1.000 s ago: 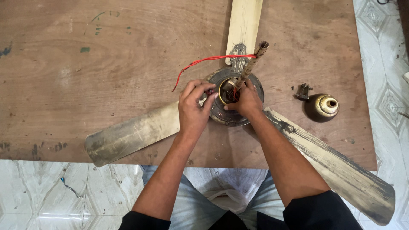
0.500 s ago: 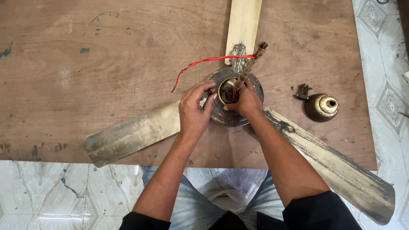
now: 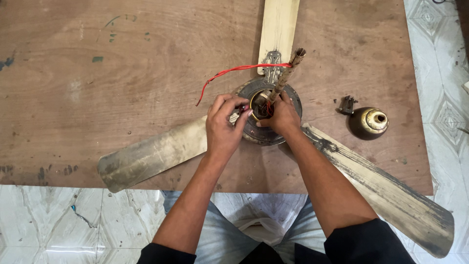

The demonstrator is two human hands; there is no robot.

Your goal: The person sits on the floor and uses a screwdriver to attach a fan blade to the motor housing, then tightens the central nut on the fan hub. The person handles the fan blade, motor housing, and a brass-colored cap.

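On board: one fan motor (image 3: 266,115), three blades; left hand (image 3: 223,128), right hand (image 3: 282,117) apparently pinching hub parts.

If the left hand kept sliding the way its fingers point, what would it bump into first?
The left hand points up and right at the fan motor hub. Its fingertips already touch the rim; next would likely be the brass ring and the rod, though depth is unclear.

Dusty three-bladed ceiling fan (image 3: 266,105) on board

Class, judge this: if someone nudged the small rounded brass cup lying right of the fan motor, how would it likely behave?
The rounded brass cup would probably roll or wobble, given its curved sides. Its metal look suggests stiffness and some weight. The smooth sheen hints at slipperiness.
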